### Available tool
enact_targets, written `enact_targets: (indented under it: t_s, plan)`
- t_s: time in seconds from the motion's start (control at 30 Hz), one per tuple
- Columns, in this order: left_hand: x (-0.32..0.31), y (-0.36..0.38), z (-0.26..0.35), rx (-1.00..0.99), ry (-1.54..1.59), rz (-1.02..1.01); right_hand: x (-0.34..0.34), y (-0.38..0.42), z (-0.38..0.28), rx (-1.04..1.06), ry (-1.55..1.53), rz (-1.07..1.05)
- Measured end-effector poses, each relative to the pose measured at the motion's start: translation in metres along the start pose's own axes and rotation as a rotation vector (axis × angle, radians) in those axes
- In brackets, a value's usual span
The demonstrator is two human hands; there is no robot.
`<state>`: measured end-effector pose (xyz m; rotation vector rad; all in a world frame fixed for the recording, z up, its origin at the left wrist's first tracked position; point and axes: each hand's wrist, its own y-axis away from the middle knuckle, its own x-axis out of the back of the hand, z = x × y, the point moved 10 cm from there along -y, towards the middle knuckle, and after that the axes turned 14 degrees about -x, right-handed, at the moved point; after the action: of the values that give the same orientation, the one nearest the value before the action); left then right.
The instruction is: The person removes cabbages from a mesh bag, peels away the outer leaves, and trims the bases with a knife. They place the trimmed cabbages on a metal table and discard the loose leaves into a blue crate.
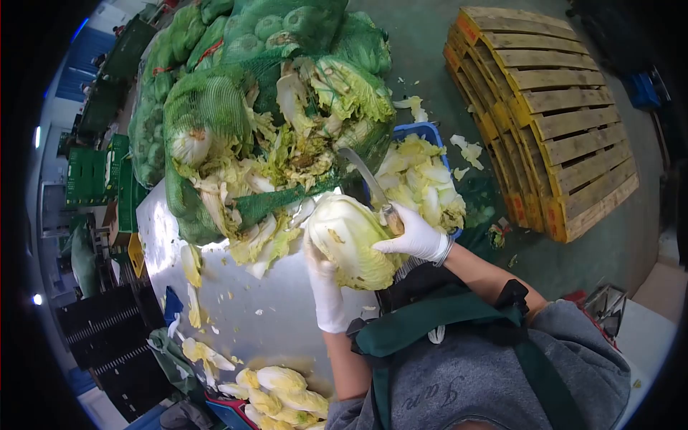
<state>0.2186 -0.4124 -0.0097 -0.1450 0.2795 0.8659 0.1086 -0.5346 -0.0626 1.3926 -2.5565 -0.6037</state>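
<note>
A napa cabbage (349, 242) with pale green outer leaves is held up over the metal table (283, 304). My white-gloved left hand (324, 285) grips its left side, the fingers partly hidden behind it. In my gloved right hand (417, 238) is a knife (367, 175) with a wooden handle and a curved blade pointing up and away. The right thumb rests against the cabbage's right side. Just beyond, an opened green net bag (208, 115) spills whole cabbages and torn, partly browned leaves (301, 154) onto the table.
A blue crate (438, 136) of loose leaves stands beyond my right hand. Stacked wooden pallets (559, 107) are at the right. Peeled yellow cabbages (283, 394) lie near my left elbow. More filled net bags (287, 25) stand at the back; leaf scraps (469, 150) litter the floor.
</note>
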Motion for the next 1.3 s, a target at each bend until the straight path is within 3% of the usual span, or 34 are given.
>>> enact_targets:
  t_s: [0.1,0.13,0.2,0.3,0.43,0.53,0.63,0.83,0.87,1.17,1.3]
  plan:
    - [0.003,0.006,-0.023,0.066,-0.155,0.038,0.008,0.012,-0.018,0.052,0.21,0.083]
    - [-0.002,0.007,-0.026,0.123,-0.006,0.097,0.009,0.013,-0.023,0.042,0.297,0.078]
    - [-0.007,0.009,-0.029,0.096,-0.06,0.053,0.014,0.013,-0.027,0.014,0.474,0.073]
    - [-0.02,0.012,-0.031,0.091,-0.081,-0.02,0.039,0.02,-0.028,0.062,0.399,0.253]
    - [-0.031,0.007,-0.033,0.175,-0.094,-0.133,0.048,0.033,-0.034,0.068,0.436,0.245]
    - [-0.045,-0.005,-0.028,0.161,-0.006,-0.242,0.052,0.04,-0.04,0.093,0.473,0.237]
    - [-0.071,-0.003,-0.018,0.103,-0.131,-0.288,0.047,0.044,-0.057,0.16,0.483,0.186]
    - [-0.083,-0.003,-0.029,0.011,-0.239,-0.227,0.051,0.03,-0.076,0.198,0.618,-0.109]
    - [-0.084,-0.004,-0.027,0.006,-0.251,-0.22,0.055,0.031,-0.077,0.305,0.54,-0.073]
    - [-0.108,0.002,-0.023,-0.017,-0.261,-0.27,0.089,0.02,-0.052,0.06,0.45,0.08]
    - [-0.099,-0.002,-0.032,0.017,-0.277,-0.166,0.083,0.037,-0.065,0.226,0.501,0.082]
